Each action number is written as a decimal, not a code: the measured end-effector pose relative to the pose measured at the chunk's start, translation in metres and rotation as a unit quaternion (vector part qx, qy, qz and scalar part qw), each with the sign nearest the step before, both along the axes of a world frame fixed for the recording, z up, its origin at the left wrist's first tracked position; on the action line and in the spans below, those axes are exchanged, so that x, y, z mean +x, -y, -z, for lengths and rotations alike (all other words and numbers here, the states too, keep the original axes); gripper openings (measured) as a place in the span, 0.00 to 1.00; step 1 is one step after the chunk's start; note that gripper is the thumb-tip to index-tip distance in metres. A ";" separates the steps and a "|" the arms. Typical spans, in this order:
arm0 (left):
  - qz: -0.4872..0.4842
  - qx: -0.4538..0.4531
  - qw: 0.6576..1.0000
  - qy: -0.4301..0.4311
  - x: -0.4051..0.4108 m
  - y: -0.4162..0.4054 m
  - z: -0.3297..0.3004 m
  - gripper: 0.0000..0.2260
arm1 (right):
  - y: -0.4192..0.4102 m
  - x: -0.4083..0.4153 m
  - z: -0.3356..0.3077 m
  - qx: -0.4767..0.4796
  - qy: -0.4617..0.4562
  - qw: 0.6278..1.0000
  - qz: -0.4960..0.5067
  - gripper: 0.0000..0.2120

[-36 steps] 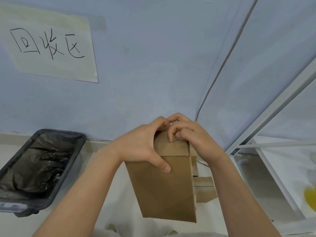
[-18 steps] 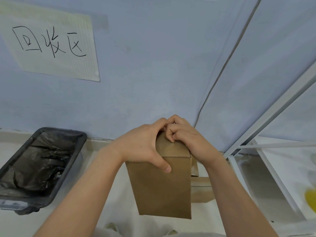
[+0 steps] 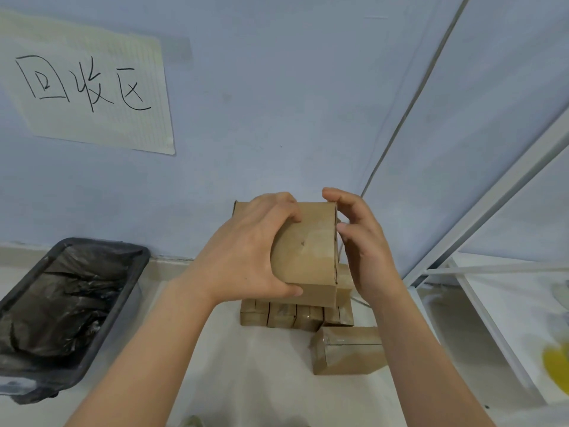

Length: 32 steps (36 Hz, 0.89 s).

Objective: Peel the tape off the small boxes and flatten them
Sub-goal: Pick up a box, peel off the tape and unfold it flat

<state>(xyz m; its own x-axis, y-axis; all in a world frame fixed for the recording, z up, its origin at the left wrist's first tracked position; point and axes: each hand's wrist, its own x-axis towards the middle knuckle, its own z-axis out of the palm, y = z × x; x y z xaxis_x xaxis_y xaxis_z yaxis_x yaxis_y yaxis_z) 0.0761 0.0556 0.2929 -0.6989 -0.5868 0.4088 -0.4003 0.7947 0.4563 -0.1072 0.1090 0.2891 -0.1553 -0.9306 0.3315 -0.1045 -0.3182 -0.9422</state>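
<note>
- Our left hand (image 3: 246,257) grips the cardboard box (image 3: 304,251) held up above the stack of small boxes (image 3: 292,315) on the table
- Our right hand (image 3: 360,238) hovers beside its right edge, fingers loosely curled, holding nothing
- We should find the tape end with a fingernail, then peel slowly

1. Even, soft, fairly bright light; no hard shadows.
2. Wide-angle bend: wall seam (image 3: 409,118) and white frame (image 3: 492,208) lean at 2 o'clock.
3. Yellow object (image 3: 557,365) at 4 o'clock smeared; slight overall softness.
</note>
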 end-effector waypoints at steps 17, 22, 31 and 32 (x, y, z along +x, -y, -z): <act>-0.002 -0.069 0.997 -0.041 0.000 0.001 -0.001 0.33 | -0.013 0.004 -0.013 -0.074 -0.180 0.980 0.047 0.13; -0.008 -0.033 0.999 -0.016 -0.001 0.001 0.002 0.37 | -0.013 0.004 -0.013 -0.042 -0.238 0.969 0.041 0.15; -0.001 0.030 0.996 0.088 -0.001 -0.001 0.003 0.37 | -0.016 -0.005 -0.014 0.057 -0.328 0.943 -0.025 0.09; 0.003 0.033 0.994 0.102 -0.001 -0.002 0.004 0.38 | -0.015 -0.007 -0.014 0.076 -0.335 0.938 -0.039 0.09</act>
<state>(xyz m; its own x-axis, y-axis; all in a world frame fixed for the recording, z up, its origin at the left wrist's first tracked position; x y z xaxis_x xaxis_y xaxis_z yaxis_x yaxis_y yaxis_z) 0.0752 0.0572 0.2892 -0.7666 -0.6035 0.2196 -0.4851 0.7683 0.4176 -0.1141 0.1244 0.3027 0.1107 -0.9751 0.1924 -0.6720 -0.2160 -0.7083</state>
